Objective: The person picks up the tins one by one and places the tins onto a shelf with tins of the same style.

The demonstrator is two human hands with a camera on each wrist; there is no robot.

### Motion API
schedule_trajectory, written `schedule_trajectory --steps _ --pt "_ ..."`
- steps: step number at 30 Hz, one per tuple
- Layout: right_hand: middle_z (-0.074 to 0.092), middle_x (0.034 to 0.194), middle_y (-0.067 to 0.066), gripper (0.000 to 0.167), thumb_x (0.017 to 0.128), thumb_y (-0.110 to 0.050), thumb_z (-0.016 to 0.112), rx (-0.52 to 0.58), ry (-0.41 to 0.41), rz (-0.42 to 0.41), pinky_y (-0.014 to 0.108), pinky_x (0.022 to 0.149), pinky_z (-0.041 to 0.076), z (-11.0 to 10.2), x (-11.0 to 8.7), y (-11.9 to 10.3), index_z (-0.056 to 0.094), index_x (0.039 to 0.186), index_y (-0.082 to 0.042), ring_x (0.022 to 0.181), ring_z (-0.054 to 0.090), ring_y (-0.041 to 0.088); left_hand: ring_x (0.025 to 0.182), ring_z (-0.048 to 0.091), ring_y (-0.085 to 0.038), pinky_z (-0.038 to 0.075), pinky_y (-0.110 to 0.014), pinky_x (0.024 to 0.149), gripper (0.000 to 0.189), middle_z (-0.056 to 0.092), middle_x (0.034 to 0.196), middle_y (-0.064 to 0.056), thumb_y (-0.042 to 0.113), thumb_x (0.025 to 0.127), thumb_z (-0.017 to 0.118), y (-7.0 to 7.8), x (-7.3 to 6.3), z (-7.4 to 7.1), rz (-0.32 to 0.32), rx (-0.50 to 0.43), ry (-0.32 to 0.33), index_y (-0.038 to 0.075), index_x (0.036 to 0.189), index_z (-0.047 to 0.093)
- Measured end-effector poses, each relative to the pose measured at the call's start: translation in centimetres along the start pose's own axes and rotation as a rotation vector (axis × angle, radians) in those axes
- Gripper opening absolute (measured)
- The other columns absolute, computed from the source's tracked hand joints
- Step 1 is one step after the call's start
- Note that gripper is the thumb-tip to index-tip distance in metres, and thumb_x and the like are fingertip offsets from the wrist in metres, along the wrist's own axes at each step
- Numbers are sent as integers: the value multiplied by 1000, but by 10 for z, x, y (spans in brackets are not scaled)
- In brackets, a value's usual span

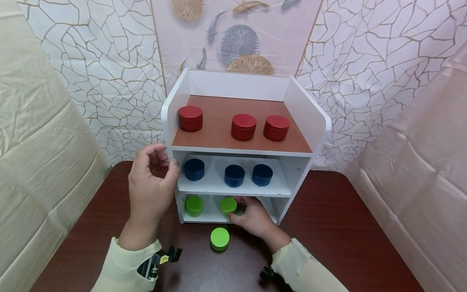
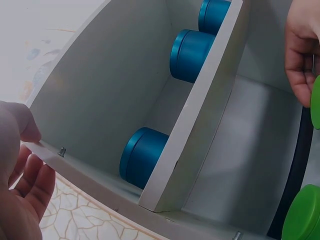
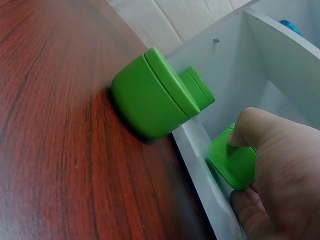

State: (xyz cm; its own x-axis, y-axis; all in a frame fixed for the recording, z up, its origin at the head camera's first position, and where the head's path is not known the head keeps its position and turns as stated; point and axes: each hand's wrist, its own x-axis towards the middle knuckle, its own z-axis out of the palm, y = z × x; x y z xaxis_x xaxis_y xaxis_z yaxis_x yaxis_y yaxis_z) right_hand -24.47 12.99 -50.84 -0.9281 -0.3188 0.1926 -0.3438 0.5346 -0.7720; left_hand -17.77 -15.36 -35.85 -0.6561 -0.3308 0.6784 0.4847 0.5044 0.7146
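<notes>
On the bottom level of a white shelf unit [image 1: 233, 193], my right hand [image 1: 251, 217] grips a small round green tin [image 1: 228, 205] between thumb and fingers; the right wrist view shows the thumb [image 3: 245, 132] against its side. Another green tin [image 1: 194, 205] stands to its left on that level. A third green tin [image 1: 219, 239] sits upright on the table before the unit. My left hand [image 1: 151, 186] holds the unit's left side panel by its front edge, thumb and fingers [image 2: 37, 185] on either side of it in the left wrist view.
Three blue tins [image 1: 194, 169] stand on the middle level. Three red tins [image 1: 191, 118] stand on the brown top level, between raised white sides. The unit rests on a dark reddish wooden table [image 1: 317, 243], with cloth hangings [image 1: 412, 142] at the sides and a patterned backdrop [image 1: 109, 61] behind.
</notes>
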Motion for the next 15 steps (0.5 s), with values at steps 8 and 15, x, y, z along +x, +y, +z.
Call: schedule_trajectory --steps 8,15 --pt "78 116 0 46 88 -19 93 1 -4 2 39 101 63 0 0 0 72 129 -14 108 71 12 100 61 -10 53 -13 83 39 65 112 -10 7 102 76 1 0 0 1 -11 1 5 140 65" --pt "77 114 -2 45 88 -20 93 -20 0 -2 36 98 62 0 -1 1 72 127 -14 106 71 15 99 60 -10 53 -13 83 39 65 112 -10 7 102 76 1 0 0 -1 -16 1 5 140 65"
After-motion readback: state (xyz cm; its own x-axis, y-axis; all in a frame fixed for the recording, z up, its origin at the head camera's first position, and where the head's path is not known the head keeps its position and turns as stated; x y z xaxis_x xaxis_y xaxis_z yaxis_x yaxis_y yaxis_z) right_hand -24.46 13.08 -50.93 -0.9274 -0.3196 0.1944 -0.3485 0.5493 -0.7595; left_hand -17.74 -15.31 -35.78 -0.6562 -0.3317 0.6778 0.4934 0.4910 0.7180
